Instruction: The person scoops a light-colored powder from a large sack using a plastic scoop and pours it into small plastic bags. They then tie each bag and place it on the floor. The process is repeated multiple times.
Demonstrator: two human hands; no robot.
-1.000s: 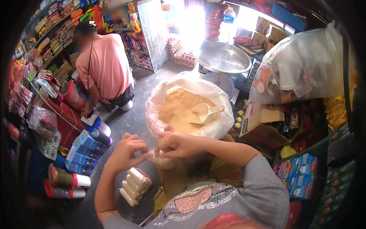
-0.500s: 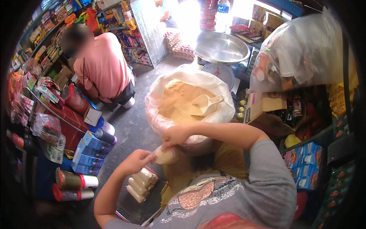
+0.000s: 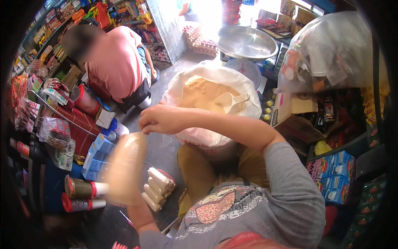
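A long clear plastic bag (image 3: pixel 128 162) filled with tan grains, blurred by motion, hangs tilted left of my knees. My right hand (image 3: pixel 159 119) reaches across and pinches its upper end. My left forearm (image 3: pixel 143 213) rises behind the bag, which hides my left hand and its fingers. In front of me stands a big white sack (image 3: pixel 172 93), its mouth rolled open on loose tan grains (image 3: pixel 203 93) that look like brown sugar. A white scoop (image 3: pixel 232 101) rests in the grains. Several similar filled bags (image 3: pixel 155 189) lie stacked by my left leg.
Behind the sack is a dial scale (image 3: pixel 244 68) with a round metal pan (image 3: pixel 247 41). A person in a pink shirt (image 3: pixel 114 62) crouches at the far left near packed shelves. Jars (image 3: pixel 85 202) and blue boxes (image 3: pixel 99 153) stand left; an open carton (image 3: pixel 292 112) is right.
My right hand has moved left and up with the filled bag, now larger in view and smeared. My left hand has gone behind it. The person in pink has bent lower.
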